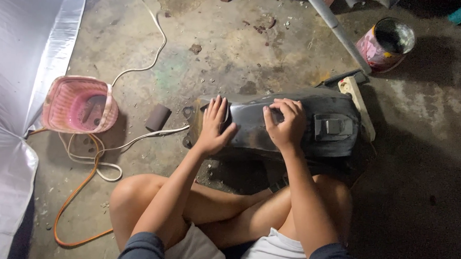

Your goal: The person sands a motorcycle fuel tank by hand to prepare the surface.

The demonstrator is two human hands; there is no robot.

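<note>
Floor: bare stained concrete floor [255, 47], littered with grit and small debris; the person sits on it cross-legged.
Silver sheet: a large shiny sheet [15, 84] fills the left edge, cut off by the frame.
Black panel: a dark curved moulded panel [313, 128] lies on the floor just ahead of the knees, a rectangular recess toward its right end; its near edge is lost in shadow.
Left hand [212, 128]: fingers spread, pressed flat on the panel's left end, gripping nothing.
Right hand [285, 124]: fingers curled down onto the panel's top; whether they pinch something small cannot be told.
Basket: pink plastic basket [78, 105] to the left, well apart from the panel.
Cords: a white cord [140, 68] and an orange hose [77, 195] loop between basket and knee.
Tin: a paint-smeared can [387, 43] at upper right, beside a slanting metal pipe [336, 28].
Roll: a small brown cylinder [158, 117] near the panel's left end.
</note>
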